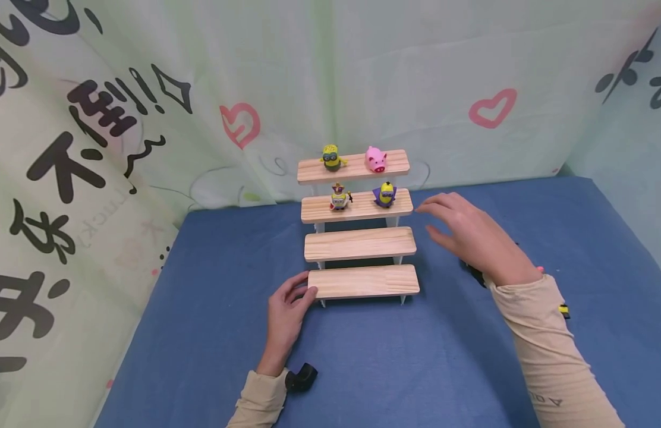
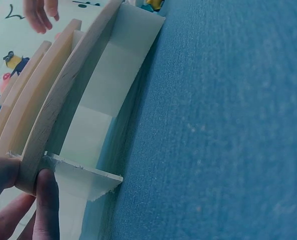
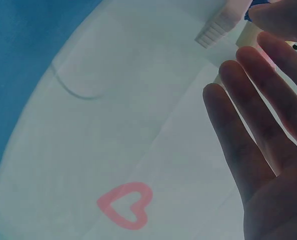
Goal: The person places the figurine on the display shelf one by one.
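Note:
A stepped wooden display stand (image 1: 362, 282) with white supports stands on the blue cloth. On its top board are a yellow goggled figurine (image 1: 331, 159) and a pink pig figurine (image 1: 375, 160). One board lower are a crowned figurine (image 1: 339, 198) and a purple-caped yellow figurine (image 1: 385, 195). My left hand (image 1: 289, 312) pinches the left end of the lowest board between thumb and fingers, as the left wrist view confirms. My right hand (image 1: 466, 232) hovers just right of the second board, fingers extended and apart from the caped figurine. Nothing shows in its grasp.
Blue cloth (image 1: 213, 333) covers the table. Behind hangs a pale curtain (image 1: 394, 71) with hearts and black lettering. Partly hidden by my right forearm are a small black-and-yellow item (image 1: 563, 311) and a pink bit (image 1: 540, 269). A black device (image 1: 302, 378) sits at my left wrist.

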Demonstrator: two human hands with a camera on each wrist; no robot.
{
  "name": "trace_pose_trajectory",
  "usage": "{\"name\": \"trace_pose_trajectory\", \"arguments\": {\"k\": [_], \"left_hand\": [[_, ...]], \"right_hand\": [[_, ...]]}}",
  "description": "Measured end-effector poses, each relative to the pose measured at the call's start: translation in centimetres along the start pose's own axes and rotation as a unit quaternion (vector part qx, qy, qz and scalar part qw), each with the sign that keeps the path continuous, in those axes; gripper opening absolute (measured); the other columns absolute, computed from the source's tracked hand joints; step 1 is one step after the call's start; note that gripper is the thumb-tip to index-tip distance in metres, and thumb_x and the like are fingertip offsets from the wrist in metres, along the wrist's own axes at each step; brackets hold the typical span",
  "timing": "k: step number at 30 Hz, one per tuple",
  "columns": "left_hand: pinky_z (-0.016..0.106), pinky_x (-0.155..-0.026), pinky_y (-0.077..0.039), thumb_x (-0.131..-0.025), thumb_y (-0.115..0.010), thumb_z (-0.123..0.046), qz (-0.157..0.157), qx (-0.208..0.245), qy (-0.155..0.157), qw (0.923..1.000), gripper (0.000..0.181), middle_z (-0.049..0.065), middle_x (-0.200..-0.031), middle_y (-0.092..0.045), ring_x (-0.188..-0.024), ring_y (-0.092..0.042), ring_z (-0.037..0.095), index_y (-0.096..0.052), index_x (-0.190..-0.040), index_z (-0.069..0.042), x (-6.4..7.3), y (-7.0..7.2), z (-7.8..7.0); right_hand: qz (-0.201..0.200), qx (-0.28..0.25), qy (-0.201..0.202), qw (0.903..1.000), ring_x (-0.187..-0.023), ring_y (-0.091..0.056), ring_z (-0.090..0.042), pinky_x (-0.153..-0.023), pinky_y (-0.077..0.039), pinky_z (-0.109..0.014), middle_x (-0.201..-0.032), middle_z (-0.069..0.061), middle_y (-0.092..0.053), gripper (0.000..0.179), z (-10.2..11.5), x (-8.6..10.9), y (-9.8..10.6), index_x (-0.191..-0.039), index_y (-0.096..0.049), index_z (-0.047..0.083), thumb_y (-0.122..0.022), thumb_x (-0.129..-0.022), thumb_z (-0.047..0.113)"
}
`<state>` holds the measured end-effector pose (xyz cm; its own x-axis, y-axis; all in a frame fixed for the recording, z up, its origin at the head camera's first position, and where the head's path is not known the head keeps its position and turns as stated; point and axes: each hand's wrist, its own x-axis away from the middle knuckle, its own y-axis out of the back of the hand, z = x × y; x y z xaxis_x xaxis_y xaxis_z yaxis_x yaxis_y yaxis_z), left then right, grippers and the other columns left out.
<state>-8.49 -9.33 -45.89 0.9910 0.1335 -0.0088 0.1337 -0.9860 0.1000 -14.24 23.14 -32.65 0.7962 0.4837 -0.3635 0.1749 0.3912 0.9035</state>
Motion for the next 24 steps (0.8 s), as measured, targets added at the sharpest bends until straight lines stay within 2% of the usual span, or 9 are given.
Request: {"name": "trace_pose_trajectory", "arguments": {"k": [11, 24], "left_hand": [[0.021, -0.079, -0.057, -0.089, -0.075, -0.011, -0.001, 0.0, 0.001, 1.0, 0.04, 0.015, -0.122, -0.067, -0.1, -0.07, 0.025, -0.064, -0.128, -0.003, 0.0, -0.1, 0.1], [0.02, -0.079, -0.057, -0.09, -0.074, -0.009, 0.001, 0.005, -0.003, 1.0, 0.04, 0.018, -0.121, -0.067, -0.099, -0.07, 0.026, -0.064, -0.128, -0.001, 0.0, 0.0, 0.0]], "right_hand": [[-0.002, -0.007, -0.009, 0.9999, -0.107, -0.058, -0.033, -0.085, -0.053, -0.05, -0.114, -0.016, -0.064, 0.037, -1.4, 1.6, -0.8, -0.114, -0.067, -0.001, -0.078, -0.079, -0.005], [0.041, 0.019, -0.051, 0.9977, -0.108, -0.056, -0.036, -0.084, -0.052, -0.051, -0.116, -0.02, -0.062, 0.036, -2.5, 3.1, -1.4, -0.115, -0.067, -0.003, -0.078, -0.08, -0.002]]}}
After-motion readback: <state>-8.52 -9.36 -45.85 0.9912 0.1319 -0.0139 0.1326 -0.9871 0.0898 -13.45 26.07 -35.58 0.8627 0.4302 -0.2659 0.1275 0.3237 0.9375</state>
